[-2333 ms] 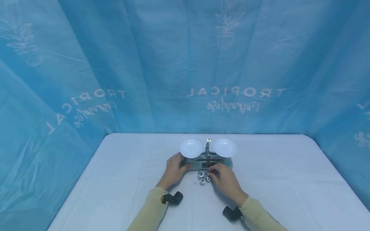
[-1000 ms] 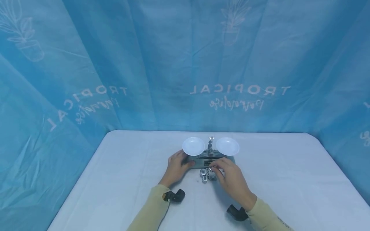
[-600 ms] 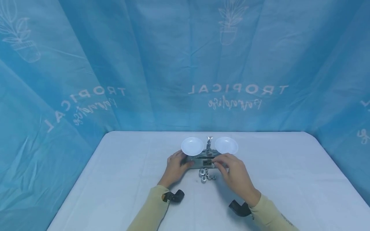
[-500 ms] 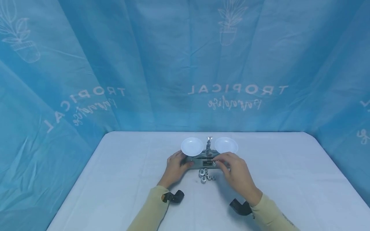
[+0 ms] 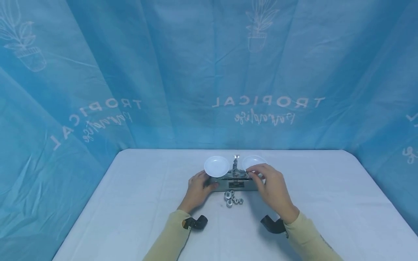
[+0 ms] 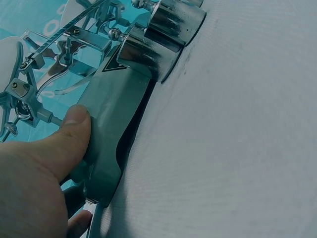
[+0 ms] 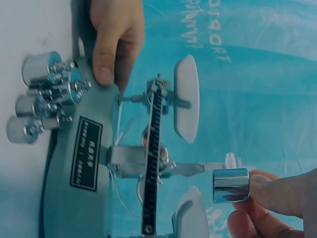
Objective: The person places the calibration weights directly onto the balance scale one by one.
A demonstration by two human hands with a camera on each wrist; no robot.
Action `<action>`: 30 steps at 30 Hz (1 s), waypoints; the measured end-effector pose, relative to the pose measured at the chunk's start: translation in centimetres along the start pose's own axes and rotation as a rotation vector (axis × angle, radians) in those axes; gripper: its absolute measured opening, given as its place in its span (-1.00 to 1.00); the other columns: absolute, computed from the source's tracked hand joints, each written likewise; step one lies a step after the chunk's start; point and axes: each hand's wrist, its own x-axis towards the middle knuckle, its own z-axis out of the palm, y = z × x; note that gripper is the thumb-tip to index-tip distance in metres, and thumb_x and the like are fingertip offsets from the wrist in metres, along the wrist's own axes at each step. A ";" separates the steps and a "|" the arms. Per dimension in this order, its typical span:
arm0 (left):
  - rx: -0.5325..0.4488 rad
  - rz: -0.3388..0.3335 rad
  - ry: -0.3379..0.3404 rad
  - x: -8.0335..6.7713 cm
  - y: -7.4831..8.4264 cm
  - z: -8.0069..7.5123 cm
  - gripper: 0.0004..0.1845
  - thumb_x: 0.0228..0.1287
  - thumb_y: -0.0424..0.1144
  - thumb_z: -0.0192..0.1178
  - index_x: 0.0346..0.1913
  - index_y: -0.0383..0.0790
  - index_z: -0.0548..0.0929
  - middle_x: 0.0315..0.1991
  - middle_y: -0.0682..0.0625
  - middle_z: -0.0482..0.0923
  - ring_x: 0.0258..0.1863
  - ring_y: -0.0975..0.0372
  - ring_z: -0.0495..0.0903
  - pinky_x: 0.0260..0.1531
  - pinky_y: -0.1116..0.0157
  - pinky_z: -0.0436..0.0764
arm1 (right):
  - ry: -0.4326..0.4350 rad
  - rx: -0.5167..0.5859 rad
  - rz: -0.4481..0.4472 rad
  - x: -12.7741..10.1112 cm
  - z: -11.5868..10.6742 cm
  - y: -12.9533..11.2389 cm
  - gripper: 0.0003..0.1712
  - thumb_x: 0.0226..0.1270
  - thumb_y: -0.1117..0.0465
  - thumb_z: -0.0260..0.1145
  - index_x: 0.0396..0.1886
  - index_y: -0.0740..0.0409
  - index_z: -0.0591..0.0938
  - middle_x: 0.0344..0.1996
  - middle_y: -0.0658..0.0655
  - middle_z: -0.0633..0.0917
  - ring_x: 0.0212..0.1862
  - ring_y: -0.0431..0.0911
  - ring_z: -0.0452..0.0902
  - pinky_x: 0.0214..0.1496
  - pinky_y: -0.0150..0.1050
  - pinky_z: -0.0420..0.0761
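A grey balance scale (image 5: 233, 185) with two white pans stands mid-table. My left hand (image 5: 205, 184) grips the left end of its base (image 6: 111, 114), thumb (image 6: 69, 134) pressed on the front face. My right hand (image 5: 254, 172) is raised over the front edge of the right pan (image 5: 254, 160). It pinches a small shiny cylindrical metal weight (image 7: 230, 185) between thumb and fingertips (image 7: 270, 191). The left pan (image 5: 216, 166) holds nothing. Several more metal weights (image 5: 232, 200) stand in a cluster on the table just in front of the base, also seen in the right wrist view (image 7: 42, 96).
The white-clothed table (image 5: 137, 203) is enclosed by a blue printed curtain (image 5: 196, 72) on three sides. Black camera mounts sit at both wrists (image 5: 196, 222) (image 5: 272, 224). The scale's beam and pointer (image 7: 153, 158) lie between the two pans.
My right hand left the cluster of weights with one pinched in its fingers and rose forward to the right pan. The left hand stayed on the base.
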 end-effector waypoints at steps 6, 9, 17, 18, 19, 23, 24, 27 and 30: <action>-0.003 -0.013 -0.006 -0.1 0.0 0.0 -0.41 0.37 0.02 0.26 0.39 -0.11 0.49 0.42 -0.06 0.40 0.47 -0.01 0.25 0.45 -0.17 0.06 | 0.027 -0.013 0.011 0.5 -0.3 0.4 -0.86 0.33 0.39 0.39 -0.15 0.17 0.75 -0.21 0.13 0.75 -0.21 0.00 0.66 -0.20 -0.02 0.71; -0.003 -0.014 -0.006 -0.1 0.0 0.1 -0.41 0.38 0.04 0.25 0.39 -0.10 0.48 0.42 -0.05 0.40 0.47 0.00 0.25 0.45 -0.18 0.06 | 0.034 -0.015 0.012 0.8 -0.3 0.7 -0.87 0.35 0.39 0.38 -0.15 0.19 0.74 -0.19 0.15 0.75 -0.20 0.01 0.66 -0.19 -0.01 0.71; 0.007 -0.026 -0.010 -0.1 0.0 0.1 -0.40 0.38 0.05 0.24 0.40 -0.10 0.47 0.43 -0.04 0.39 0.48 0.00 0.24 0.46 -0.17 0.05 | 0.037 -0.031 0.043 1.3 -0.2 1.3 -0.87 0.35 0.40 0.37 -0.14 0.25 0.74 -0.16 0.22 0.74 -0.19 0.06 0.67 -0.18 0.01 0.71; 0.008 -0.026 -0.009 -0.1 0.0 0.2 -0.40 0.38 0.05 0.24 0.40 -0.10 0.47 0.43 -0.04 0.40 0.48 0.00 0.24 0.46 -0.16 0.05 | 0.038 -0.032 0.046 1.4 -0.1 1.4 -0.87 0.34 0.40 0.38 -0.14 0.25 0.74 -0.16 0.23 0.74 -0.18 0.06 0.67 -0.18 0.01 0.71; 0.008 -0.027 -0.008 -0.1 0.0 0.2 -0.40 0.38 0.05 0.24 0.40 -0.10 0.47 0.43 -0.04 0.40 0.48 0.00 0.24 0.46 -0.16 0.05 | 0.040 -0.033 0.049 1.5 -0.1 1.4 -0.86 0.33 0.41 0.38 -0.14 0.26 0.74 -0.15 0.24 0.74 -0.19 0.07 0.67 -0.18 0.01 0.71; 0.010 -0.025 -0.007 -0.1 -0.2 0.2 -0.40 0.38 0.05 0.24 0.40 -0.09 0.47 0.43 -0.04 0.40 0.48 0.00 0.24 0.45 -0.16 0.06 | 0.039 -0.037 0.061 1.6 0.0 1.9 -0.86 0.33 0.41 0.39 -0.13 0.26 0.74 -0.14 0.25 0.74 -0.20 0.07 0.66 -0.20 0.01 0.71; 0.010 -0.022 -0.006 -0.1 -0.2 0.2 -0.40 0.38 0.05 0.24 0.40 -0.10 0.47 0.43 -0.04 0.40 0.48 0.00 0.24 0.45 -0.17 0.06 | 0.041 -0.038 0.062 1.6 0.0 2.0 -0.86 0.33 0.40 0.39 -0.13 0.25 0.74 -0.14 0.25 0.74 -0.21 0.06 0.66 -0.21 -0.01 0.70; 0.009 -0.019 -0.005 -0.1 -0.2 0.2 -0.40 0.38 0.04 0.25 0.40 -0.11 0.48 0.42 -0.06 0.40 0.48 -0.01 0.24 0.45 -0.17 0.05 | 0.055 -0.040 0.063 1.7 0.1 2.4 -0.86 0.33 0.41 0.38 -0.15 0.24 0.74 -0.17 0.23 0.75 -0.27 0.02 0.63 -0.29 -0.10 0.65; 0.009 -0.021 -0.008 -0.1 -0.1 0.2 -0.39 0.38 0.04 0.24 0.41 -0.11 0.47 0.42 -0.07 0.40 0.48 -0.02 0.23 0.45 -0.17 0.06 | 0.071 -0.045 0.057 1.7 0.1 2.7 -0.87 0.32 0.41 0.39 -0.17 0.22 0.75 -0.23 0.19 0.75 -0.34 -0.05 0.56 -0.39 -0.22 0.55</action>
